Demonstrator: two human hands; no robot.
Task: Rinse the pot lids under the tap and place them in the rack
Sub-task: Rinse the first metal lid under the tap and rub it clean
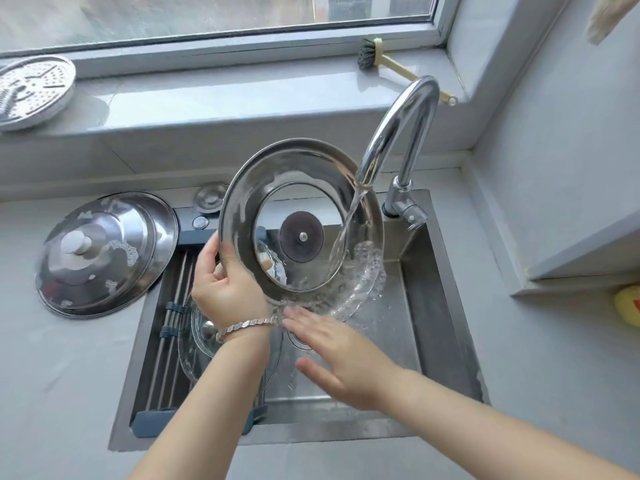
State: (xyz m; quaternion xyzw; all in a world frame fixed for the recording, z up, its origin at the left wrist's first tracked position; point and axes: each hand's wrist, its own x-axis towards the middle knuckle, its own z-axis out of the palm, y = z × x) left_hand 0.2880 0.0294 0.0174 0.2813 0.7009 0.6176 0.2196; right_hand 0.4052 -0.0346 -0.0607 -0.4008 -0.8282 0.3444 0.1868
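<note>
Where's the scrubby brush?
The grey-bristled dish brush with a cream handle lies on the grey windowsill, upper right in the head view, behind the chrome tap.

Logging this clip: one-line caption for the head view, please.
Left hand holds a lid under the running tap over the sink; open right hand at its wet lower rim.

Daylight through wide window [214, 15] at top, pale frame. Glossy grey window sill [225, 98] below it: dish brush [398, 64] at right end, perforated metal steamer plate [31, 91] at left. Right wall [554, 133] light grey. Matte grey countertop [52, 375]. Boxed ledge [571, 258] juts from right wall, yellow object [628, 303] beneath.
</note>
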